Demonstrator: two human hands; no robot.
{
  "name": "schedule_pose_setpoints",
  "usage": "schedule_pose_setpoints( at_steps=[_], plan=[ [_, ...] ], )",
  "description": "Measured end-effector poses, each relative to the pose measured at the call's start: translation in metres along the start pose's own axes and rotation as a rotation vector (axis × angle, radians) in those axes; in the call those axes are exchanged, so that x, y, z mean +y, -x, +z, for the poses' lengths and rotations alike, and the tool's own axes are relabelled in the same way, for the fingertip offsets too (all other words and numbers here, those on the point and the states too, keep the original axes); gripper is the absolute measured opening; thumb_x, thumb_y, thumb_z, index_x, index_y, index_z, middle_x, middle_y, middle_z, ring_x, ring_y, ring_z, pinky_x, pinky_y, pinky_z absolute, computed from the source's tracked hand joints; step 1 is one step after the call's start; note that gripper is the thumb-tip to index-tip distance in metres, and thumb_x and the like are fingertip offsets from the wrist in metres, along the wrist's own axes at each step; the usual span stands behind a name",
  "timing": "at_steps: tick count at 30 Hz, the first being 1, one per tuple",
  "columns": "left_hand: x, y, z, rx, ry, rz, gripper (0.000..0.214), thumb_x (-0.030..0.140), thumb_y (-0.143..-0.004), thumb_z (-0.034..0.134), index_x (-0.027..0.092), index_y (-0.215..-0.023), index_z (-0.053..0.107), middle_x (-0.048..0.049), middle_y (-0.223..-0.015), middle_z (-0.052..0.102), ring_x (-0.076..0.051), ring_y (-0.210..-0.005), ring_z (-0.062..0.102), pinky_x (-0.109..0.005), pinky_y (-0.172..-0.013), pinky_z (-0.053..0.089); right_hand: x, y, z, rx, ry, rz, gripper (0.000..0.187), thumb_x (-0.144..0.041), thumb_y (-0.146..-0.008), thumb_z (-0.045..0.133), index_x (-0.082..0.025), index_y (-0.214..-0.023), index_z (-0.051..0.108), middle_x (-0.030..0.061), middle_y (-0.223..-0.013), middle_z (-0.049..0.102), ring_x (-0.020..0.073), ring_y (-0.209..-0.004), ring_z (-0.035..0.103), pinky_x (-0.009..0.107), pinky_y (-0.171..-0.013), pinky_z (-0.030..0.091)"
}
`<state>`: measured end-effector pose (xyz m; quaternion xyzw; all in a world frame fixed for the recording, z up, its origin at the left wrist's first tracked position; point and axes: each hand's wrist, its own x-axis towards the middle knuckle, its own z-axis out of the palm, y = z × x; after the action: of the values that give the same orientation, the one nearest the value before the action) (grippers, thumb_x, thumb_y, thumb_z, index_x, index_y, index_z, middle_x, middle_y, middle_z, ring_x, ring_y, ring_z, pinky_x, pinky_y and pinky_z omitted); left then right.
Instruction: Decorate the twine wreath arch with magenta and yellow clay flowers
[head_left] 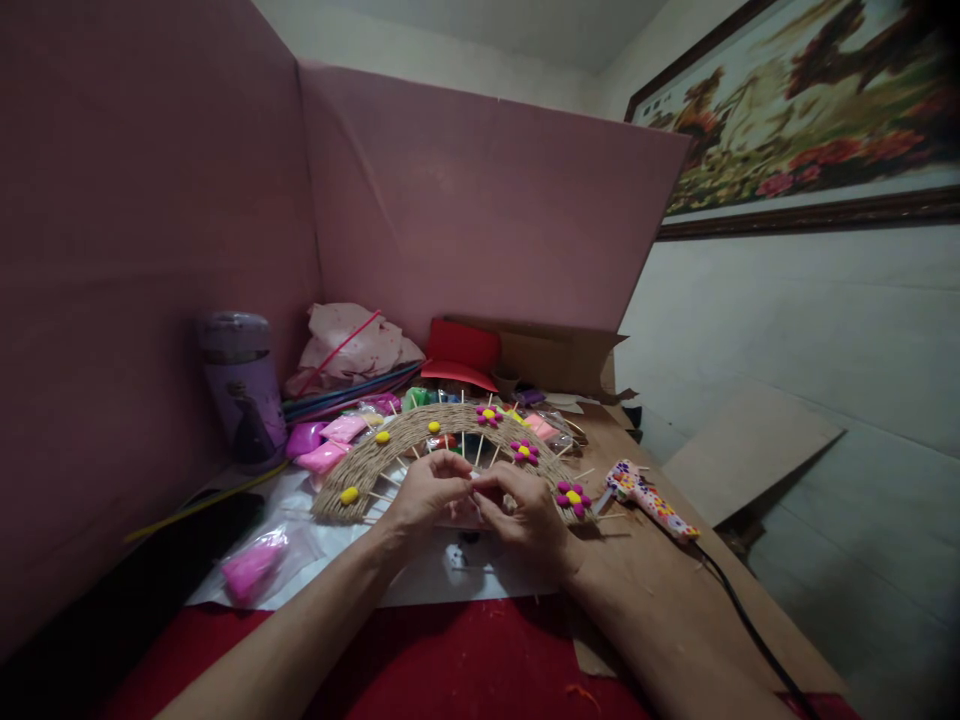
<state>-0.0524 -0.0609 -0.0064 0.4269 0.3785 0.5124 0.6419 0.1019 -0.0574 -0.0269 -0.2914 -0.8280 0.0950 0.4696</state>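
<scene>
My left hand (433,492) and my right hand (526,510) meet at the fingertips, both pinched closed. Whatever lies between the fingers is too small or hidden to make out. Just beyond them lies an arch woven of twine (409,428), with thin wooden sticks poking out along both edges. On its right side sit magenta clay flowers with yellow centres, one of them a flower (574,498) at the lower right end. Toward the left are bare yellow clay dots, such as the dot (349,495) near the lower left end.
A flower-patterned glue gun (651,498) with a black cord lies on cardboard at right. Bags of coloured clay (255,568) lie at left and behind the arch. A purple tumbler (244,395) stands at the left, before a pink panel (480,200).
</scene>
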Motion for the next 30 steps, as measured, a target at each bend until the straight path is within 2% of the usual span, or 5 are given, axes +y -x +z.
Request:
schedule_pose_setpoints(
  at_steps=[4, 8, 12, 19, 30],
  plan=[
    [-0.004, -0.004, -0.002, -0.027, -0.077, 0.044, 0.027, 0.019, -0.050, 0.076, 0.013, -0.068, 0.058, 0.0029, -0.055, 0.057, -0.007, -0.041, 0.049, -0.019, -0.042, 0.037, 0.000, -0.001, 0.000, 0.022, -0.153, 0.175, 0.006, -0.020, -0.075, 0.059, -0.018, -0.077, 0.064, 0.0017, -0.067, 0.060, 0.0118, -0.059, 0.052, 0.025, -0.055, 0.043],
    [-0.002, -0.007, -0.006, 0.043, -0.027, 0.085, 0.025, 0.018, -0.053, 0.075, 0.013, -0.072, 0.061, 0.0037, -0.055, 0.056, -0.005, -0.043, 0.047, -0.018, -0.043, 0.036, -0.004, -0.008, -0.009, -0.054, -0.811, 0.595, 0.016, -0.030, -0.070, 0.066, -0.017, -0.069, 0.058, -0.0032, -0.054, 0.053, 0.0086, -0.045, 0.046, 0.022, -0.044, 0.038],
    [0.000, -0.009, -0.009, -0.024, 0.104, 0.075, 0.028, 0.026, -0.059, 0.075, 0.011, -0.080, 0.064, 0.0042, -0.052, 0.052, -0.005, -0.045, 0.046, -0.017, -0.045, 0.037, -0.002, -0.015, -0.017, 0.019, -1.140, 0.692, 0.024, -0.036, -0.066, 0.073, -0.016, -0.070, 0.059, -0.0027, -0.056, 0.053, 0.0074, -0.045, 0.045, 0.020, -0.042, 0.036],
    [-0.002, -0.005, -0.006, -0.146, 0.112, 0.030, 0.026, 0.027, -0.061, 0.074, 0.012, -0.077, 0.061, 0.0000, -0.064, 0.060, -0.006, -0.046, 0.050, -0.020, -0.047, 0.041, 0.008, -0.012, -0.007, 0.159, -0.966, 0.684, 0.026, -0.035, -0.065, 0.075, -0.017, -0.080, 0.064, 0.0001, -0.062, 0.061, 0.0116, -0.053, 0.055, 0.024, -0.047, 0.044],
    [-0.002, 0.004, 0.003, -0.199, 0.078, -0.039, 0.034, 0.042, -0.063, 0.074, 0.014, -0.061, 0.055, 0.0070, -0.045, 0.039, -0.004, -0.038, 0.035, -0.020, -0.042, 0.032, -0.001, -0.003, 0.001, 0.182, -0.352, 0.250, 0.012, -0.027, -0.076, 0.068, -0.020, -0.085, 0.067, 0.0023, -0.078, 0.060, 0.0145, -0.071, 0.055, 0.028, -0.064, 0.046]
  ],
)
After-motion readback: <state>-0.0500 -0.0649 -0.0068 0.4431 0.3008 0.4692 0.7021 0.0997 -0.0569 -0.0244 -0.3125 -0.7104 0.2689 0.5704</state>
